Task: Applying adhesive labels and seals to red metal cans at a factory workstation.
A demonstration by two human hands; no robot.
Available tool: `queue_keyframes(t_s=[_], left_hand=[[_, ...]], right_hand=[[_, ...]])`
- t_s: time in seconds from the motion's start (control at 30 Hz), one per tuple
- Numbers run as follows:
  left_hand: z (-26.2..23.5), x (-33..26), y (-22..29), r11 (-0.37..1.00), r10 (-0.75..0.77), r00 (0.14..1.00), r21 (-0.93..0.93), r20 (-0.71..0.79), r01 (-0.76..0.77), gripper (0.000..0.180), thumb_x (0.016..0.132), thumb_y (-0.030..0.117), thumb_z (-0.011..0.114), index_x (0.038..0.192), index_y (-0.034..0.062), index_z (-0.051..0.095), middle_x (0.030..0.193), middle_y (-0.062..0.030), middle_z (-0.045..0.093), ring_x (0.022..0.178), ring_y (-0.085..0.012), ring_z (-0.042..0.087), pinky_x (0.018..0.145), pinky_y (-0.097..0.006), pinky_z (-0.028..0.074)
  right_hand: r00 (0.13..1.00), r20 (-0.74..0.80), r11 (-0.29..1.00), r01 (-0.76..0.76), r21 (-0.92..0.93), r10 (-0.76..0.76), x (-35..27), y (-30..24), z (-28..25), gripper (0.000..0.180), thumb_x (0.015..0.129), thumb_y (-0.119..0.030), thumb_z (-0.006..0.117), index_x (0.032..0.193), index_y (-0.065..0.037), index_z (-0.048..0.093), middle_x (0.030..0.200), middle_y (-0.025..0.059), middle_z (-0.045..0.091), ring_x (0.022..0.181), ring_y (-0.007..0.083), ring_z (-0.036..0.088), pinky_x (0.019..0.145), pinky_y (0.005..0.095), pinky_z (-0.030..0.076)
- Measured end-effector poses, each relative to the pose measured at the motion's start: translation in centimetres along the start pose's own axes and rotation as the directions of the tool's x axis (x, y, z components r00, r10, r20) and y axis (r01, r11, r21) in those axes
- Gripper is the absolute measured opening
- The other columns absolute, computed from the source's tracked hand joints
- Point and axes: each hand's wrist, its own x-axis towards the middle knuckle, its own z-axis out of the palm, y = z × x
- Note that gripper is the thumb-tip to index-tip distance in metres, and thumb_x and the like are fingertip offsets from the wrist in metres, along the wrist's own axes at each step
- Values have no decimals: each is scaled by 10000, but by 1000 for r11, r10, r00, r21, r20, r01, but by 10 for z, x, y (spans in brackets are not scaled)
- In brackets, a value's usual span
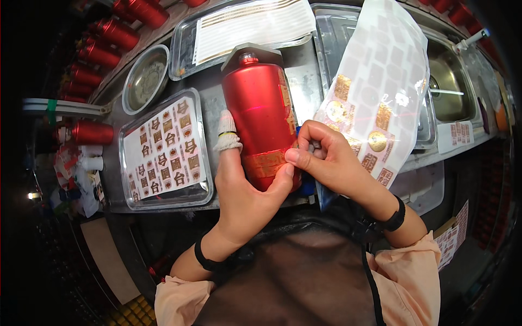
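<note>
Red bottle, centre of frame, lying on the bench; left hand grasping its lower end, one finger in a cloth cot; right hand pinching a gold label against the bottle; sticker sheet at upper right; sticker tray at left.

Round metal bowl, steel sink
</note>
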Motion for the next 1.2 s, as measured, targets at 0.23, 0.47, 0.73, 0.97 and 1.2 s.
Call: queue_keyframes(t_s=[0.23,0.47,0.73,0.97,1.2], left_hand=[[-2,-1,-1,1000,2,1000,18,26,-2,868,791,140,804,1472,-114,330,1257,-253,598,1111,-334,652,955,-394,511],[-17,-6,-13,922,-66,986,-370,152,118,938,902,134,740,1582,-71,127,1526,-214,411,1375,-276,468,1148,-397,353],[-16,-6,-14,948,-38,986,-307,165,88,924,907,123,730,1583,-64,129,1480,-227,457,1326,-280,512,1115,-394,393],[-17,-6,-14,941,-56,981,-318,184,114,920,909,118,723,1584,-62,125,1480,-229,454,1321,-279,516,1108,-394,403],[-16,-5,-14,946,-19,987,-316,161,70,909,911,118,719,1580,-69,133,1512,-234,413,1354,-282,481,1126,-396,381]], right_hand=[[1000,-4,1000,23,-17,-23,0,3,0,304,916,-281,762,839,-89,540,769,-75,518,683,15,410,551,212,328],[1000,18,994,-8,105,6,-17,7,-2,265,941,-221,736,881,-79,520,795,-71,526,640,-7,388,530,189,310],[999,34,999,30,12,-30,-16,-1,1,337,887,-192,795,883,-88,474,810,-64,537,604,-7,323,507,197,279],[999,34,986,46,-163,-41,-19,-6,1,397,831,-225,842,887,-89,474,796,-63,508,605,21,316,513,224,286],[999,29,990,22,-143,-18,-18,-4,-2,366,833,-233,844,887,-85,513,760,-70,490,611,14,350,525,215,308]])
